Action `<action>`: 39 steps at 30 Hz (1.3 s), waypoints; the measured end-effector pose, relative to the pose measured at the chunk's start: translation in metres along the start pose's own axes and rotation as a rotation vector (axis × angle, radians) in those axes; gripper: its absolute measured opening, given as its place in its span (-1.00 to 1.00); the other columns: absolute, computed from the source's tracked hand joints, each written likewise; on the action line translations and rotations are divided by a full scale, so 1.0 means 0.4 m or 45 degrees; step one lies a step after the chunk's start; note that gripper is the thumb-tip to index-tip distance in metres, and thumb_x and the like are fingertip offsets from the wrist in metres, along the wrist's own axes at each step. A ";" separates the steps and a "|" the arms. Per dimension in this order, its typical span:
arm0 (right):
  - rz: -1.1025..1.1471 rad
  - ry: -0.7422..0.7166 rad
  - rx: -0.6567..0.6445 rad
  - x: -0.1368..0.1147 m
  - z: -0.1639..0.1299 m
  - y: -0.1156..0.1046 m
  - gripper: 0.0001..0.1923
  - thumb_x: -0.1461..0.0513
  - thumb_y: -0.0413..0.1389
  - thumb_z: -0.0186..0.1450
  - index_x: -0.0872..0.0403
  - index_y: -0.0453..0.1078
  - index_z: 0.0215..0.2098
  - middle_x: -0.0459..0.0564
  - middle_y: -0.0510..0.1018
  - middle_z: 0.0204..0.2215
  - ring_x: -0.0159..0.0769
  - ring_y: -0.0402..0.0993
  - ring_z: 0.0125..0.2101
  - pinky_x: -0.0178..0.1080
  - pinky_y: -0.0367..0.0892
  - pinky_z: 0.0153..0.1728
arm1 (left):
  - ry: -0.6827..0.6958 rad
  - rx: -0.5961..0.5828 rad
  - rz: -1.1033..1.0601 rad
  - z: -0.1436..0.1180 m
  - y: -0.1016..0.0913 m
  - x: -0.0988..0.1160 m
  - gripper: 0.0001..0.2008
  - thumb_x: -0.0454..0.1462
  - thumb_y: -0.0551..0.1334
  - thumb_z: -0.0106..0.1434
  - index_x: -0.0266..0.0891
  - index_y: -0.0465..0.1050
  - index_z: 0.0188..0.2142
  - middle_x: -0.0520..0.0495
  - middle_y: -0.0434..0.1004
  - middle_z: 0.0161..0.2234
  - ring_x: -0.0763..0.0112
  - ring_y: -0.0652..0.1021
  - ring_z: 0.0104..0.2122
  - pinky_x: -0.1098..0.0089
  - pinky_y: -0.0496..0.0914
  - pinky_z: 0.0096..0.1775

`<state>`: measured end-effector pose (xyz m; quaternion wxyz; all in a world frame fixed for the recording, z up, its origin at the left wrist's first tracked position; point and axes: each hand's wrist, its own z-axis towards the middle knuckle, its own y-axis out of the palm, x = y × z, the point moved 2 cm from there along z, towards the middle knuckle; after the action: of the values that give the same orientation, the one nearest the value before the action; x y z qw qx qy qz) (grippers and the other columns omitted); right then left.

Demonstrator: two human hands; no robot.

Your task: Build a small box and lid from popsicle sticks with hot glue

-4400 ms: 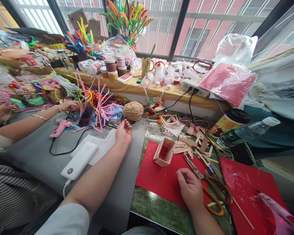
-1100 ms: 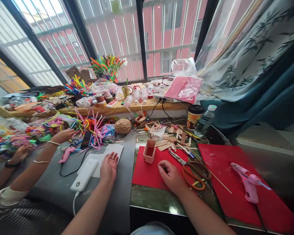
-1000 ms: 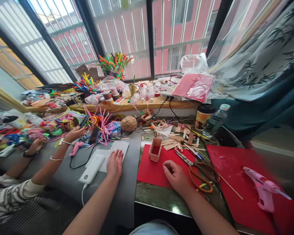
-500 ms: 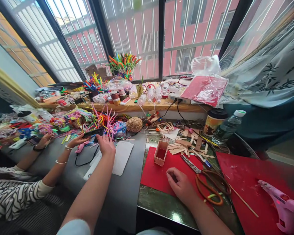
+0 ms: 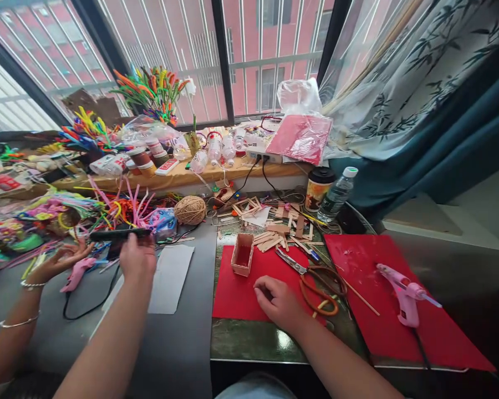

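Note:
My left hand reaches out at the left, closed on the right end of a black phone seen nearly edge-on. A co-worker's hand lies palm up just below the phone's left end, with its fingers apart from it. My right hand rests on a red sheet, its fingers loosely curled with nothing visible in them. Behind it stands a small open box made of wooden sticks. Scissors with brown handles lie right of my right hand.
A pink glue gun lies on a second red sheet. Loose wooden sticks, a twine ball, a lidded cup and a water bottle stand farther back. White paper and another pink glue gun lie left.
The view has swung to the right. The co-worker's hand has let go of the phone, which my left hand now holds. My right hand stays curled on the red sheet.

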<state>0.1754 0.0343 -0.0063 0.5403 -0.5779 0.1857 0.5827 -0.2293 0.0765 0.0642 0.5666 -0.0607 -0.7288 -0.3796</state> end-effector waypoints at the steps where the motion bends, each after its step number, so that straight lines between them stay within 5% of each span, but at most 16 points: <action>1: 0.002 -0.018 0.058 0.001 -0.001 -0.003 -0.88 0.24 0.05 0.44 0.02 0.42 -0.24 -0.13 0.44 -0.47 -0.34 0.37 -0.47 -0.28 0.28 -0.39 | 0.028 -0.057 0.036 -0.045 0.011 -0.030 -0.88 -0.25 0.14 0.50 -0.12 0.45 -0.08 0.12 0.58 -0.28 0.58 0.57 -0.33 0.49 0.49 -0.19; 4: -0.025 -0.099 0.368 -0.018 -0.014 -0.032 -0.90 0.25 0.05 0.44 0.02 0.41 -0.13 -0.06 0.50 -0.35 -0.30 0.44 -0.39 -0.24 0.39 -0.31 | -0.031 -0.383 0.254 -0.200 0.055 -0.087 -0.82 -0.23 0.38 0.29 -0.24 0.56 -0.13 -0.03 0.63 -0.31 0.35 0.61 -0.34 0.34 0.50 -0.25; 5: -0.073 -0.135 0.475 -0.034 -0.022 -0.048 -0.84 0.25 0.05 0.44 0.02 0.40 -0.04 0.00 0.52 -0.25 -0.25 0.49 -0.30 -0.19 0.44 -0.23 | 0.028 -0.732 0.596 -0.257 0.079 -0.088 -0.79 -0.18 0.33 0.35 -0.21 0.57 -0.08 -0.04 0.64 -0.29 0.32 0.61 -0.31 0.33 0.49 -0.23; 8: -0.387 -0.283 0.604 -0.103 -0.052 -0.091 -0.45 0.23 0.13 0.40 0.02 0.20 0.33 0.23 0.39 0.20 0.01 0.40 0.15 0.09 0.39 0.11 | 0.589 -1.580 1.397 -0.413 0.139 -0.052 -0.76 -0.21 0.21 0.44 -0.06 0.55 0.05 -0.03 0.67 -0.18 0.26 0.61 -0.19 0.26 0.41 -0.14; 10: -0.656 -0.363 0.476 -0.141 -0.072 -0.102 -0.31 0.20 0.20 0.37 0.05 0.11 0.41 0.28 0.32 0.31 0.14 0.25 0.30 0.24 0.21 0.26 | 1.005 -1.852 1.626 -0.484 0.164 -0.030 -0.78 -0.26 0.19 0.45 -0.08 0.53 0.03 -0.03 0.66 -0.21 0.26 0.59 -0.22 0.22 0.35 -0.14; 13: -0.827 -0.253 0.088 -0.147 -0.093 -0.088 -0.53 0.28 0.16 0.40 0.07 0.32 0.26 0.20 0.58 0.09 0.05 0.51 0.09 0.17 0.30 0.19 | 1.344 -2.036 1.811 -0.541 0.185 -0.039 -0.82 -0.31 0.23 0.41 -0.15 0.50 -0.02 -0.03 0.63 -0.30 0.25 0.57 -0.27 0.17 0.30 -0.17; 16: -0.709 0.056 -0.207 -0.122 -0.109 -0.067 -0.76 0.34 0.09 0.42 0.09 0.43 0.04 0.08 0.67 -0.17 -0.11 0.62 -0.17 -0.11 0.43 -0.13 | 1.443 -2.123 1.826 -0.557 0.193 -0.070 -0.89 -0.30 0.24 0.40 -0.14 0.50 -0.09 0.00 0.62 -0.36 0.25 0.56 -0.27 0.14 0.29 -0.15; 20: -0.502 0.338 -0.359 -0.113 -0.125 -0.075 -0.92 0.25 0.05 0.47 0.04 0.38 -0.15 -0.03 0.63 -0.31 -0.21 0.58 -0.33 -0.26 0.26 -0.38 | 1.322 -2.099 1.553 -0.516 0.198 -0.068 -0.78 -0.19 0.27 0.42 -0.07 0.49 0.04 -0.04 0.67 -0.18 0.26 0.59 -0.13 0.16 0.34 -0.04; 22: -0.427 0.425 -0.318 -0.108 -0.133 -0.098 -0.90 0.21 0.02 0.48 0.02 0.35 -0.17 -0.07 0.60 -0.36 -0.26 0.53 -0.39 -0.29 0.16 -0.43 | 1.218 -1.835 1.379 -0.459 0.199 -0.061 -0.67 -0.17 0.30 0.39 -0.08 0.45 0.12 -0.11 0.65 -0.06 0.21 0.58 -0.04 0.16 0.37 0.02; 24: -0.390 0.493 -0.218 -0.095 -0.141 -0.125 -0.85 0.16 0.00 0.50 0.01 0.34 -0.21 -0.12 0.55 -0.41 -0.29 0.48 -0.44 -0.30 0.09 -0.45 | 1.130 -1.434 1.273 -0.390 0.193 -0.068 -0.82 -0.25 0.25 0.43 -0.10 0.50 0.00 -0.08 0.63 -0.14 0.26 0.58 -0.11 0.18 0.40 0.00; 25: -0.380 0.518 -0.165 -0.085 -0.144 -0.137 -0.80 0.12 0.00 0.50 0.01 0.34 -0.24 -0.14 0.53 -0.45 -0.30 0.44 -0.46 -0.31 0.06 -0.46 | 1.088 -1.365 1.254 -0.361 0.189 -0.083 -0.85 -0.25 0.24 0.43 -0.11 0.52 -0.03 -0.08 0.62 -0.14 0.25 0.57 -0.10 0.17 0.41 0.01; 32: -0.409 0.569 0.191 -0.019 -0.137 -0.155 -0.48 -0.15 0.19 0.34 0.02 0.23 -0.53 -0.18 0.31 -0.63 -0.34 0.26 -0.54 -0.28 -0.04 -0.48 | 0.944 -1.597 1.129 -0.319 0.158 -0.228 -0.77 -0.21 0.32 0.36 -0.07 0.56 0.00 -0.19 0.42 0.20 0.09 0.46 0.19 0.03 0.42 0.15; 36: 0.036 0.515 0.303 0.006 -0.108 -0.135 -0.68 -0.06 0.08 0.45 0.01 0.43 -0.20 -0.13 0.50 -0.45 -0.31 0.41 -0.45 -0.31 0.21 -0.40 | 0.991 -1.516 1.112 -0.340 0.140 -0.264 -0.87 -0.30 0.32 0.35 -0.08 0.58 -0.12 -0.16 0.46 0.16 0.13 0.48 0.16 0.02 0.44 0.16; 39: 0.238 0.519 0.237 0.018 -0.084 -0.124 -0.67 0.05 0.03 0.49 -0.01 0.33 0.14 -0.06 0.61 -0.24 -0.29 0.53 -0.36 -0.28 0.35 -0.28 | 1.119 -1.405 1.061 -0.344 0.136 -0.270 -0.84 -0.35 0.34 0.32 -0.08 0.58 -0.13 -0.14 0.50 0.07 0.15 0.51 0.10 0.02 0.46 0.12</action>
<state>0.2349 0.0262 -0.0011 0.4864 -0.6116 0.3966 0.4817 -0.0560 0.0661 0.0057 0.7838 -0.4423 -0.0661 -0.4309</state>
